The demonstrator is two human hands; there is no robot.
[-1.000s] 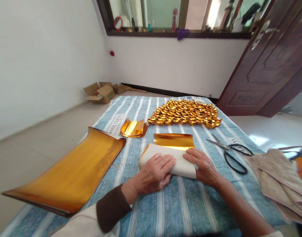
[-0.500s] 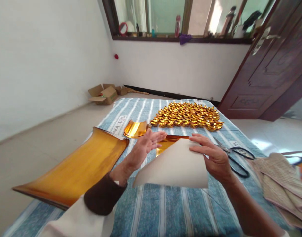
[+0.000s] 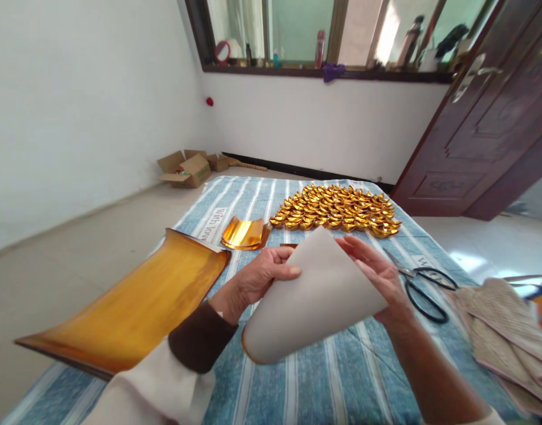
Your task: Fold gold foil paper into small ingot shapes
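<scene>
Curling a sheet of paper between both hands above the striped surface.

Left hand pinches the sheet's upper left edge, thumb on the pale outer face and fingers tucked behind it; right hand closes its fingers along the upper right edge. The sheet is bent into a cone-like curve, pale side out, held clear of the cloth. Just beyond lies a small curled gold foil piece, then a dense spread of folded gold ingots. A large gold foil stack sits to the left, black scissors to the right beside folded cloth.
</scene>
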